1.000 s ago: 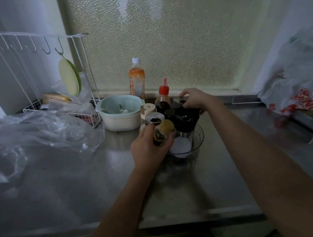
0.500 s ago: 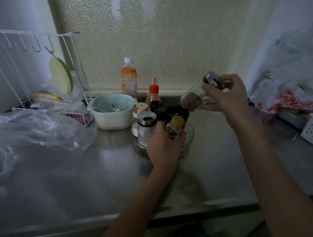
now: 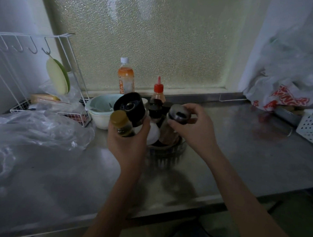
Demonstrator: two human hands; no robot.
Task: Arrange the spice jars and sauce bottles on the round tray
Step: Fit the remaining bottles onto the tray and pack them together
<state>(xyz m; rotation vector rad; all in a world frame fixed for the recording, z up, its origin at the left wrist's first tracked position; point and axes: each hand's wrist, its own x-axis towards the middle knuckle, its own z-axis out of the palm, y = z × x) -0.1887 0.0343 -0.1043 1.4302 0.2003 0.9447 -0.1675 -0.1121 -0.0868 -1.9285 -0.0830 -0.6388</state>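
The round clear tray (image 3: 166,152) stands on the steel counter, mid-frame. My left hand (image 3: 128,144) grips two things above its left edge: a small yellow-capped dark bottle (image 3: 121,125) and a black-lidded grinder jar (image 3: 130,107). My right hand (image 3: 191,127) holds a silver-capped spice jar (image 3: 173,124) tilted, its base down inside the tray. Dark-capped jars (image 3: 157,111) and a red-capped sauce bottle (image 3: 158,94) stand at the tray's back. A white-bottomed jar (image 3: 153,134) sits between my hands.
A pale green bowl (image 3: 100,114) sits left of the tray, an orange drink bottle (image 3: 126,77) behind it. A white wire rack (image 3: 37,73) and crumpled clear plastic (image 3: 31,130) fill the left. Plastic bags (image 3: 286,84) and a white basket (image 3: 311,127) lie at right.
My right hand brought the silver-capped jar down from mid-air into the tray. My left hand lifted, now gripping the black-lidded grinder together with the yellow-capped bottle.
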